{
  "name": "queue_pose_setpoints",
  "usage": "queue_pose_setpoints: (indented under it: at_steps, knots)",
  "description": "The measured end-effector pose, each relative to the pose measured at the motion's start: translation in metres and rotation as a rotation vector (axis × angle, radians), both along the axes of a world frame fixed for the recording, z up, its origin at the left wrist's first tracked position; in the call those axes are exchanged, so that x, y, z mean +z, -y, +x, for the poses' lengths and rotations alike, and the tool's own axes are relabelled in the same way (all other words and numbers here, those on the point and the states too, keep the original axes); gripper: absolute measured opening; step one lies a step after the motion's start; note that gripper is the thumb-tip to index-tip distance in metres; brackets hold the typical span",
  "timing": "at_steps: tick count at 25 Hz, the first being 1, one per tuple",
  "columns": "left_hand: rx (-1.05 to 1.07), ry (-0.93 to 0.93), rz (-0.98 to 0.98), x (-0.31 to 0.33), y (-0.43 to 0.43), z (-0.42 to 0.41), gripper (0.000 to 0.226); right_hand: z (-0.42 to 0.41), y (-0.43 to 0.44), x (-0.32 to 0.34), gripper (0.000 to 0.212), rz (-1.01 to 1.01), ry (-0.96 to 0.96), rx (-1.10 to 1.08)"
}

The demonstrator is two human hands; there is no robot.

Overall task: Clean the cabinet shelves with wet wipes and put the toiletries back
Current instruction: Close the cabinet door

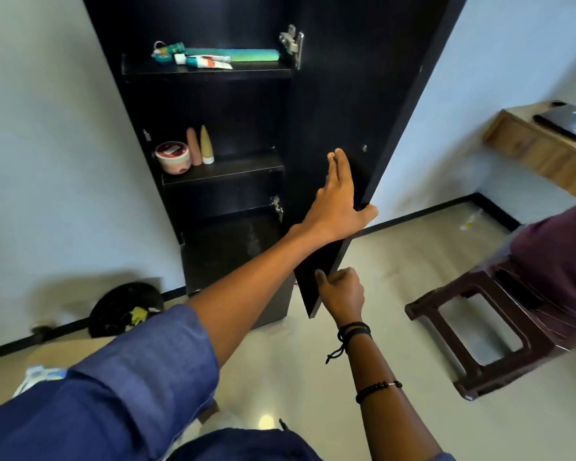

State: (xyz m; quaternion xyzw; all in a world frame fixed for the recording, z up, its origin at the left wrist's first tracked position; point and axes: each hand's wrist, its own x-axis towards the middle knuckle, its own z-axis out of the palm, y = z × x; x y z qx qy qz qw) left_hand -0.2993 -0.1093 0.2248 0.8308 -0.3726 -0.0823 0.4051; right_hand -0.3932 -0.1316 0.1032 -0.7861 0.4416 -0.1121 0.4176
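Observation:
The tall black cabinet (213, 104) stands open against the wall. My left hand (338, 197) lies flat on the inner face of the cabinet door (353, 94), thumb hooked round its free edge. Lower down, my right hand (341, 292) pinches the same door near its bottom corner, fingers curled. The top shelf (207, 73) carries toothpaste tubes (207, 61) and a long green box (253, 55). A red-lidded jar (173, 158) and two upright tubes (201, 146) stand on the middle shelf (233, 169). The bottom shelf (233, 247) holds nothing and looks streaked.
A brown plastic stool (473, 331) stands on the floor at the right, with maroon cloth (559, 257) above it. A wooden desk (539, 151) with a dark device is at the far right. A black bin (123, 309) with scraps sits by the left wall. A white-and-blue pack (39, 375) lies at lower left.

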Motion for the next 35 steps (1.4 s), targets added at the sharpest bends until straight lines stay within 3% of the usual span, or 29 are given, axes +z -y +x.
queue_pose_setpoints:
  at_steps: [4, 7, 11, 17, 27, 35]
  knots:
    - [-0.012, -0.084, -0.098, -0.007, -0.065, 0.022, 0.098, 0.016, -0.026, -0.010, 0.032, -0.025, 0.034, 0.200]
    - [0.039, -0.129, -0.202, -0.009, -0.113, 0.037, 0.078, 0.040, -0.055, -0.011, 0.032, -0.014, 0.062, 0.373]
    - [0.154, -0.074, -0.287, -0.016, -0.164, 0.052, 0.048, 0.075, -0.093, -0.004, 0.027, -0.015, 0.073, 0.554]
    - [0.352, 0.028, -0.290, -0.024, -0.229, 0.114, 0.036, 0.152, -0.141, 0.004, 0.024, -0.108, 0.019, 0.744]
    - [0.375, 0.011, -0.326, -0.036, -0.288, 0.243, 0.031, 0.263, -0.209, -0.006, 0.029, -0.222, -0.007, 0.604]
    - [0.328, 0.074, -0.292, -0.031, -0.312, 0.305, 0.042, 0.319, -0.232, 0.000, 0.028, -0.227, -0.064, 0.503]
